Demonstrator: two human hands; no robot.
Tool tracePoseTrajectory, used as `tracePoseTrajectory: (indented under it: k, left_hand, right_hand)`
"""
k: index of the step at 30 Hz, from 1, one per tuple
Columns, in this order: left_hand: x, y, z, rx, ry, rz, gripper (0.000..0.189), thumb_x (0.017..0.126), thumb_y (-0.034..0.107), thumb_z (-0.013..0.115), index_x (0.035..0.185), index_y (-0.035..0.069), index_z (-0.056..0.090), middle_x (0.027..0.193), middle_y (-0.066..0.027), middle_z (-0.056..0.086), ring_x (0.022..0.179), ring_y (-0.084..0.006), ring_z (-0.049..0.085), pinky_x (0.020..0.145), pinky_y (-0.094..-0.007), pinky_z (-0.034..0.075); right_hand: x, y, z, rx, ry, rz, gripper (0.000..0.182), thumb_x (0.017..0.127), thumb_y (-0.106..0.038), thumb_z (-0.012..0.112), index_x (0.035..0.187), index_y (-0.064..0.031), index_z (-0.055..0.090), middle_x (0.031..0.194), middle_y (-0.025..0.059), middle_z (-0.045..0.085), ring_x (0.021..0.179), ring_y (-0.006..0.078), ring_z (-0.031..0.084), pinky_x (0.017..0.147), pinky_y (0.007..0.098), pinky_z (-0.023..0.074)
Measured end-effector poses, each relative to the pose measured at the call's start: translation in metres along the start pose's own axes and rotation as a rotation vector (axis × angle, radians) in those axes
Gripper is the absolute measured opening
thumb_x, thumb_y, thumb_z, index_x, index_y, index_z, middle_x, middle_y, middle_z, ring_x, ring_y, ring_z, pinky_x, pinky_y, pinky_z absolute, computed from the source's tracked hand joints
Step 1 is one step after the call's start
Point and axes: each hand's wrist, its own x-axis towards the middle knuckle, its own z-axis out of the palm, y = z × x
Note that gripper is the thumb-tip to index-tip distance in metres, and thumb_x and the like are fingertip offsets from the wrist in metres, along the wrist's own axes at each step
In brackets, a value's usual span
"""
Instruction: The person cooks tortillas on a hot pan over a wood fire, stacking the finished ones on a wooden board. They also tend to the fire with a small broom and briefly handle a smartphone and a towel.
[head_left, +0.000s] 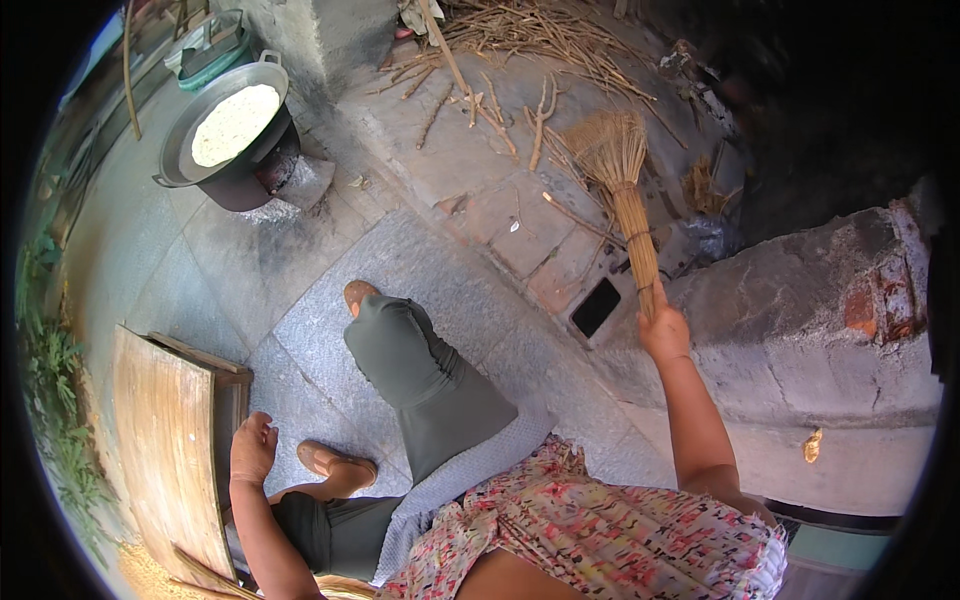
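Note:
A straw hand broom (634, 217) is gripped near its handle end by my right hand (664, 330), its bristles fanned out over twigs on a raised brick-and-concrete ledge. Just left of the broom handle, a dark phone-like slab (595, 307) lies on the ledge. My left hand (253, 448) is raised beside a wooden board (165, 442), fingers loosely curled, with nothing visible in it. At the upper left, a round flat dough (236, 125) lies in a wide metal pan (177, 154) on a dark stove (240, 187) with ash around its opening.
A heap of dry sticks (517, 34) covers the back of the ledge. Behind the pan stands a green basket (214, 67). A low cracked wall (780, 322) is at the right. Stone tiles (300, 315) pave the floor around my feet, and plants (56, 360) grow at the far left.

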Motion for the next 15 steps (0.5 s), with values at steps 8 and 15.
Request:
tracePoseTrajectory:
  k: [8,15]
  left_hand:
    - [-0.022,-0.017,-0.003,-0.024,0.023,-0.010,0.017,0.080,0.005,0.065,0.094,0.004,0.057,0.079,-0.0166,0.062,0.073,-0.0332,0.061,0.067,-0.0391,0.049]
    - [-0.024,-0.002,-0.011,-0.099,0.034,0.096,0.019,0.080,0.004,0.065,0.097,0.004,0.056,0.078,-0.0156,0.061,0.071,-0.0308,0.060,0.065,-0.0377,0.049]
  right_hand:
    - [-0.030,-0.003,-0.012,-0.012,0.068,-0.068,0.080,0.078,-0.021,0.069,0.146,-0.0102,0.027,0.091,0.0276,0.064,0.082,0.0416,0.063,0.075,0.0478,0.0514]
    - [-0.040,-0.014,-0.038,0.011,0.074,-0.004,0.075,0.081,-0.020,0.066,0.144,-0.0059,0.028,0.092,0.0275,0.064,0.086,0.0429,0.063,0.077,0.0483,0.0507]
